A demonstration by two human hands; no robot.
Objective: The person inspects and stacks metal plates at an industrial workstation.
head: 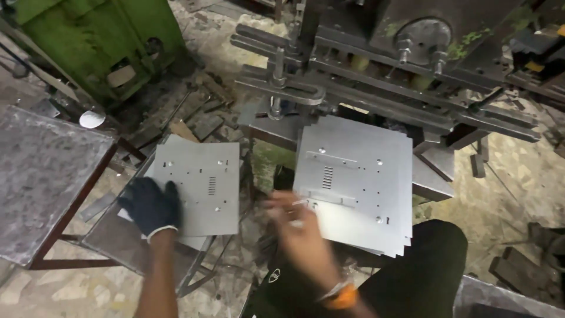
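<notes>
Head view | left hand [150, 205], dark-gloved, lay flat with fingers spread on grey punched sheet [200, 187] atop low stand [112, 238] | right hand [297, 227], blurred, grip indeterminate, touched near edge of sheet stack [359, 182] under press [400, 65].

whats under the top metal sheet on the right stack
More flat grey sheets of the same kind lie under the top metal sheet; their edges fan out along its right and lower sides. How many there are, and the surface bearing the stack, stay covered. The right hand touches its lower left corner.
</notes>
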